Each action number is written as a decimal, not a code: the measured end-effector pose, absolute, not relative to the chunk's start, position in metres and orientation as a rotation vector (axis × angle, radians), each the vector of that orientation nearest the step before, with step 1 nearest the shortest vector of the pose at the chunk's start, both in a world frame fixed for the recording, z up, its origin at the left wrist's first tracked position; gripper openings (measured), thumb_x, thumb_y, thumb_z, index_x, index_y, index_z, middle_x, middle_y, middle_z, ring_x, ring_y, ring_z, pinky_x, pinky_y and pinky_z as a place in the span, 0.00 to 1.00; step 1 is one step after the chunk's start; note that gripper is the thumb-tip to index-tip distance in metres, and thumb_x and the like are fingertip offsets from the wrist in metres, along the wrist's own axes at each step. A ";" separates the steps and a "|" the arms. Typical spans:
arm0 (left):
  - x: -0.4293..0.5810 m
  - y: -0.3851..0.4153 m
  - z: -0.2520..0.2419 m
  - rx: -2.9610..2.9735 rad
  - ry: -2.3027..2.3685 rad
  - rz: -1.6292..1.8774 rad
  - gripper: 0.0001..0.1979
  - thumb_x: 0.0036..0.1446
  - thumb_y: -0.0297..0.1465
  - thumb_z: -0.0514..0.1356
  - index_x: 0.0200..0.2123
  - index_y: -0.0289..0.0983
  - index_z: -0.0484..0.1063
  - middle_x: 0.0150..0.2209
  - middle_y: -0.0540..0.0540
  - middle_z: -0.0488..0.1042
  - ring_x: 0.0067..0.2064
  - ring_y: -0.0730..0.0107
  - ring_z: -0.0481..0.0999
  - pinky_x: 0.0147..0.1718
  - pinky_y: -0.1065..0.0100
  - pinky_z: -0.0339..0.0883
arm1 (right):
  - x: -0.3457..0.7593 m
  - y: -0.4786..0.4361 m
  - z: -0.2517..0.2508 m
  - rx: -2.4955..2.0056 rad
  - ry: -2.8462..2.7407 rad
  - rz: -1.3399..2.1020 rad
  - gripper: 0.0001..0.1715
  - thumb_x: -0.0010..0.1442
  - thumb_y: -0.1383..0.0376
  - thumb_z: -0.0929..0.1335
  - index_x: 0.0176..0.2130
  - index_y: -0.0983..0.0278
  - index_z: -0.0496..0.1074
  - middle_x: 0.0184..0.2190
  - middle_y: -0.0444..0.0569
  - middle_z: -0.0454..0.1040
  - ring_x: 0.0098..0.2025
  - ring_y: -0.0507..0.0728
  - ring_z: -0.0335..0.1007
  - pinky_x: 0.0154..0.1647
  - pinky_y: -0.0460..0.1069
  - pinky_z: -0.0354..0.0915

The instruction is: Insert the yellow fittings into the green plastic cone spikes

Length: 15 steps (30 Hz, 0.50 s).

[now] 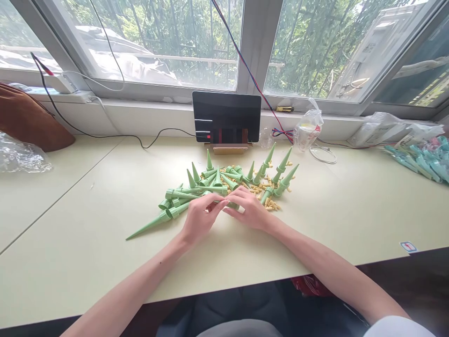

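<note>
My left hand (202,211) and my right hand (249,208) meet over the front of a heap of green plastic watering spikes (182,196). Part of a green spike (233,205) shows under the fingers of my right hand, which are closed around it. The thumb and forefinger of my left hand are pinched together at its end; what lies between them is hidden. Small yellow plastic pieces (272,204) are scattered among the spikes. Several spikes (287,180) stand point up to the right, with yellow pieces at their sides.
Behind the heap a dark tablet (226,117) leans on a cardboard stand (229,150). A black cable (143,146) runs left across the table. Bagged items (308,128) and teal plastic pieces (421,161) lie to the right. A brown bag (31,117) stands at far left.
</note>
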State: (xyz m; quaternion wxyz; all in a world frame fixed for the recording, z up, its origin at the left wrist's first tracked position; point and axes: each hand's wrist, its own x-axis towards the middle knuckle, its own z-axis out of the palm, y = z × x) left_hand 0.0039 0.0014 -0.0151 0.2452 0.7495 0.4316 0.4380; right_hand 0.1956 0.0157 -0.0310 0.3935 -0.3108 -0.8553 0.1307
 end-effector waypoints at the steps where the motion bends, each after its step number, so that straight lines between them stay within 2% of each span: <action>1: 0.004 0.001 -0.015 2.035 1.173 1.195 0.10 0.63 0.36 0.60 0.33 0.37 0.76 0.27 0.49 0.76 0.25 0.73 0.71 0.27 0.71 0.66 | 0.195 0.015 -0.031 -0.785 -2.174 0.324 0.09 0.65 0.61 0.68 0.44 0.61 0.75 0.37 0.51 0.77 0.41 0.58 0.66 0.44 0.54 0.68; 6: 0.005 -0.001 -0.013 1.984 1.145 1.210 0.10 0.62 0.38 0.60 0.37 0.37 0.74 0.25 0.51 0.74 0.23 0.75 0.70 0.23 0.72 0.64 | 0.193 0.014 -0.033 -0.814 -2.135 0.294 0.07 0.66 0.63 0.67 0.43 0.62 0.74 0.35 0.51 0.76 0.39 0.58 0.66 0.42 0.54 0.68; 10: 0.004 0.000 -0.013 1.943 1.133 1.231 0.12 0.66 0.39 0.56 0.43 0.37 0.72 0.24 0.52 0.71 0.21 0.76 0.69 0.22 0.73 0.64 | 0.195 0.016 -0.035 -0.865 -2.051 0.301 0.06 0.64 0.65 0.66 0.41 0.63 0.73 0.32 0.50 0.75 0.37 0.57 0.67 0.40 0.53 0.68; 15: 0.003 0.003 -0.015 1.909 1.123 1.249 0.12 0.67 0.38 0.54 0.42 0.37 0.71 0.25 0.51 0.71 0.21 0.77 0.70 0.22 0.75 0.63 | 0.199 0.019 -0.036 -1.047 -1.844 0.446 0.11 0.62 0.64 0.67 0.45 0.63 0.72 0.30 0.46 0.74 0.28 0.53 0.66 0.30 0.48 0.67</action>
